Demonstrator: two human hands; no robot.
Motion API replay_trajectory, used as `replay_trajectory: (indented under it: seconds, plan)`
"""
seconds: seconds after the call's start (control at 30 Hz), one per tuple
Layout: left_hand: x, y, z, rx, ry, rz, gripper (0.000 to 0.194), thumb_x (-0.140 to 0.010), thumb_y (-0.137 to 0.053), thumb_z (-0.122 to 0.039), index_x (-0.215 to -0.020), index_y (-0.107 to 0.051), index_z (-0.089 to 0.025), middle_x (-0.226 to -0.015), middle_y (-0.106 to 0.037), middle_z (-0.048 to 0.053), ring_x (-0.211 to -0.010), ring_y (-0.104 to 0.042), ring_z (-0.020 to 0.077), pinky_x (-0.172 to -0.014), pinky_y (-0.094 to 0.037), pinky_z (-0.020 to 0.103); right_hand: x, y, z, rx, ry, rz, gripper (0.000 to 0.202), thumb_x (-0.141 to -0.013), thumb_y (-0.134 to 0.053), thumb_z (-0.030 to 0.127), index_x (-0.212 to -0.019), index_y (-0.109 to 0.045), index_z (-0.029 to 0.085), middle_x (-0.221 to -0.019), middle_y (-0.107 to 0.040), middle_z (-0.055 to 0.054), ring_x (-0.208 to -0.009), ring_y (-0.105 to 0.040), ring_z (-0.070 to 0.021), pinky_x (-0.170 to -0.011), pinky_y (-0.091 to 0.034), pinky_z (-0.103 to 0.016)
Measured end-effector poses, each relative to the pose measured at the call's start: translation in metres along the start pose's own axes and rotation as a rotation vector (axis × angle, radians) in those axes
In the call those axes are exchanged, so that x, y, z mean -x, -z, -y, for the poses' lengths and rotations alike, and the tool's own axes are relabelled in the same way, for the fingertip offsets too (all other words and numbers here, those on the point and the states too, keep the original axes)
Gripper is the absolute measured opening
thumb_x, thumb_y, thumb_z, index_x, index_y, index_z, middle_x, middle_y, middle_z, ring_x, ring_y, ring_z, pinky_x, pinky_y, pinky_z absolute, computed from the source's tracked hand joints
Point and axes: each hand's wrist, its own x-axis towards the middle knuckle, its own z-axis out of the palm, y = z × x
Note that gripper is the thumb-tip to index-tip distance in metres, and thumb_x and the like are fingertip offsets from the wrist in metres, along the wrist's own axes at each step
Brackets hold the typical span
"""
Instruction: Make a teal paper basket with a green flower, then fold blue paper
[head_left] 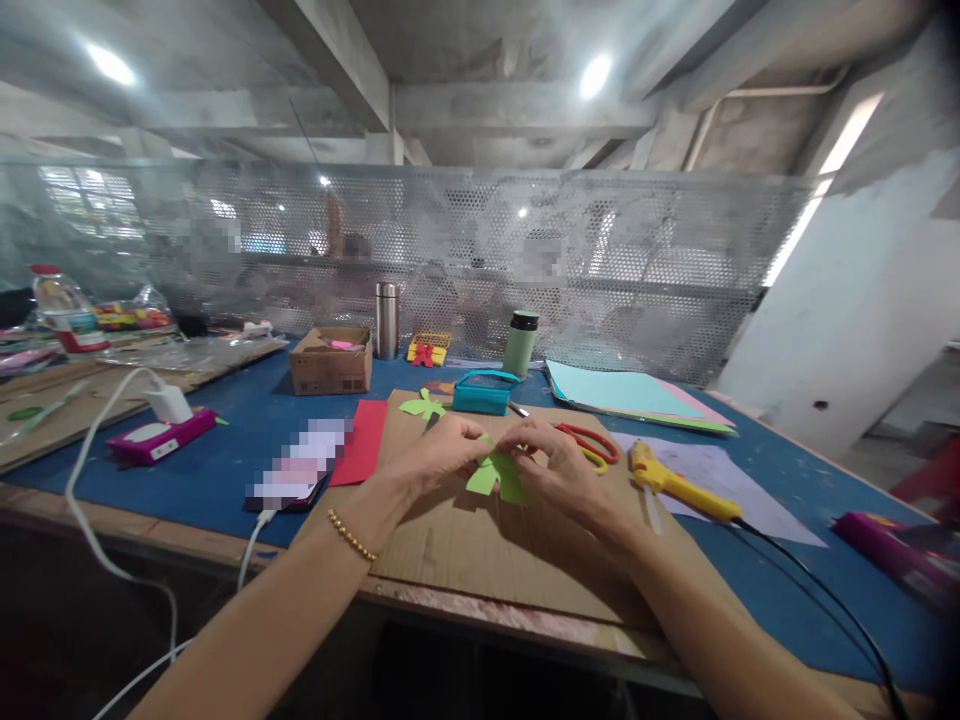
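Note:
Between my two hands is a light green paper cutout (pixel 484 480), held just above a sheet of brown cardboard (pixel 450 545). My left hand (pixel 448 447) pinches its upper left edge, and a gold beaded bracelet (pixel 351 535) circles that wrist. On the other side my right hand (pixel 553 462) has its fingers closed on the cutout's right part. Another green paper cutout (pixel 424 405) lies at the cardboard's far left corner. Scissors with red and yellow handles (pixel 592 445) rest right beside my right hand.
A yellow glue gun (pixel 682 485) with a black cord lies at right on lilac paper (pixel 757 500). Beyond the cardboard stand a teal pencil case (pixel 481 395), a green tumbler (pixel 520 345), a steel flask (pixel 387 322) and a cardboard box (pixel 330 362). Red paper (pixel 358 445) and a phone (pixel 300 465) lie left.

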Motion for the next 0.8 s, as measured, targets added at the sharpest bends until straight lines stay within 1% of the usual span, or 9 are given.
replay_trajectory:
  seconds: [0.27, 0.37, 0.53, 0.63, 0.8]
  plan:
    - [-0.0014, 0.0003, 0.0013, 0.017, 0.009, 0.027, 0.008, -0.069, -0.06, -0.023, -0.065, -0.06, -0.016, -0.059, -0.054, -0.002, -0.051, -0.049, 0.0093, -0.051, -0.036, 0.022, -0.0024, 0.0003, 0.0027, -0.024, 0.005, 0.009, 0.024, -0.08, -0.053, 0.014, -0.082, -0.075, 0.022, -0.081, -0.071, -0.003, -0.076, -0.062, -0.0175, -0.071, -0.048, -0.029]
    - [-0.0012, -0.0002, 0.0008, 0.005, 0.008, 0.021, 0.009, -0.069, -0.06, -0.022, -0.063, -0.059, -0.016, -0.058, -0.052, -0.003, -0.05, -0.047, 0.0089, -0.05, -0.034, 0.022, -0.0021, -0.0002, 0.0018, -0.014, -0.018, 0.005, 0.022, -0.081, -0.055, 0.015, -0.083, -0.075, 0.021, -0.083, -0.072, -0.003, -0.076, -0.062, -0.017, -0.07, -0.048, -0.029]
    - [-0.0015, 0.0006, 0.0016, -0.029, -0.017, 0.016, 0.01, -0.067, -0.061, -0.023, -0.062, -0.057, -0.017, -0.056, -0.047, -0.004, -0.049, -0.039, 0.0082, -0.048, -0.028, 0.022, -0.0003, -0.0013, -0.0008, -0.003, -0.033, 0.003, 0.016, -0.085, -0.059, 0.023, -0.084, -0.075, 0.021, -0.083, -0.073, -0.002, -0.076, -0.063, -0.0164, -0.069, -0.048, -0.027]
    - [-0.0015, 0.0005, 0.0023, -0.053, -0.026, -0.001, 0.009, -0.066, -0.059, -0.022, -0.06, -0.055, -0.017, -0.054, -0.043, -0.005, -0.049, -0.037, 0.0082, -0.048, -0.027, 0.022, 0.0007, -0.0018, -0.0003, -0.001, -0.046, -0.002, 0.014, -0.084, -0.061, 0.022, -0.085, -0.074, 0.021, -0.084, -0.074, -0.002, -0.077, -0.064, -0.0163, -0.069, -0.048, -0.027]
    - [-0.0002, -0.0013, 0.0017, -0.033, -0.011, -0.001, 0.006, -0.063, -0.057, -0.02, -0.058, -0.054, -0.017, -0.054, -0.046, -0.004, -0.05, -0.04, 0.0088, -0.048, -0.029, 0.022, 0.0018, -0.0027, -0.0021, 0.008, -0.043, -0.005, 0.01, -0.085, -0.062, 0.023, -0.085, -0.072, 0.021, -0.085, -0.074, -0.001, -0.078, -0.064, -0.0161, -0.069, -0.048, -0.027]
